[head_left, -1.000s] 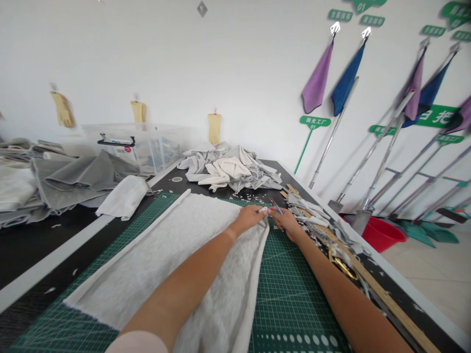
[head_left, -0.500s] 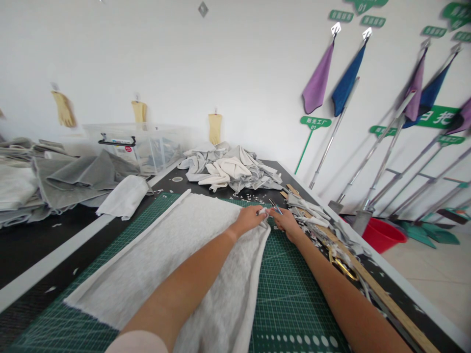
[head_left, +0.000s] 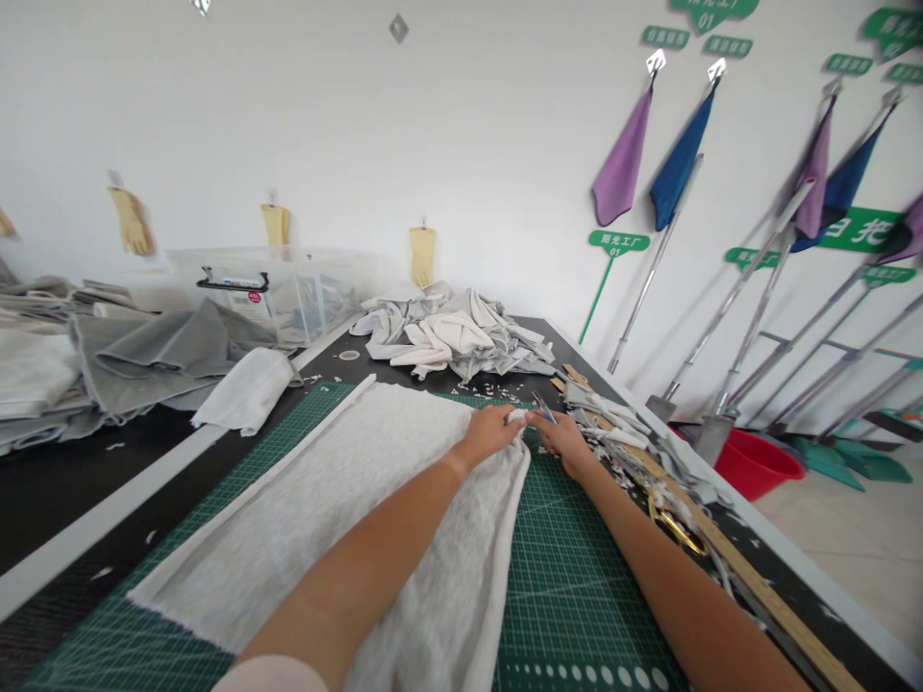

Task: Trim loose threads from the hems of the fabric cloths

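Note:
A white fleece cloth with a grey-white bound edge lies along the green cutting mat. My left hand pinches the far corner of the cloth. Right beside it, my right hand holds small metal-bladed scissors, their blades pointing up at that corner. The hands nearly touch. Part of the scissors is hidden by my fingers. Whether the blades are open or closed is too small to tell.
Right of the mat lie fabric scraps, a wooden ruler and yellow-handled scissors. Ahead sits a heap of pale cloth. Grey cloths and a clear plastic box stand left. A red basin sits on the floor.
My hands stay at the cloth's corner with little visible movement. The whole view has shifted slightly with my head.

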{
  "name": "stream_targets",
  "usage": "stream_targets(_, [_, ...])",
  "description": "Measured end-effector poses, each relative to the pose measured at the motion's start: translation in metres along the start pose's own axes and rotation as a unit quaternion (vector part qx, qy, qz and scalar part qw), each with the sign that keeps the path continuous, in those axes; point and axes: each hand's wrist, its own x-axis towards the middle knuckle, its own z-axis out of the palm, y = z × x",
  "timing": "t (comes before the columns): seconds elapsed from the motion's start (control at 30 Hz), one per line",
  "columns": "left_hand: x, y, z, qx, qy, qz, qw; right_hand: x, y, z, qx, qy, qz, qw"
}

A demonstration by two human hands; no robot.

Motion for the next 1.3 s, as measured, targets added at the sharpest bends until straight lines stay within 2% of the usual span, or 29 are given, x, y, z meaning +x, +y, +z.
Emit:
stream_targets(0.17, [0.002,-0.005,0.003,-0.036,-0.04,-0.007,0.999,0.0,0.0,0.0,0.011,-0.016,-0.008,1.0])
stream_targets(0.37, [0.005,-0.009,0.006,-0.027,0.008,0.006,1.0,0.003,0.004,0.0,0.006,-0.013,-0.003,1.0])
stream_targets(0.6, [0.004,-0.006,0.003,-0.073,-0.027,-0.033,0.996,0.003,0.005,0.0,0.006,-0.013,-0.014,1.0])
stream_targets(0.93, [0.008,-0.011,0.008,-0.077,-0.009,-0.027,0.997,0.002,0.001,0.003,0.002,0.009,-0.014,1.0])
stream_targets(1.17, [0.01,-0.013,0.004,-0.17,0.008,-0.039,0.985,0.0,-0.001,0.004,-0.025,0.014,-0.015,0.999])
stream_targets(1.3, [0.011,-0.013,0.003,-0.188,0.021,-0.051,0.981,-0.004,-0.006,0.009,-0.068,0.011,-0.032,0.997])
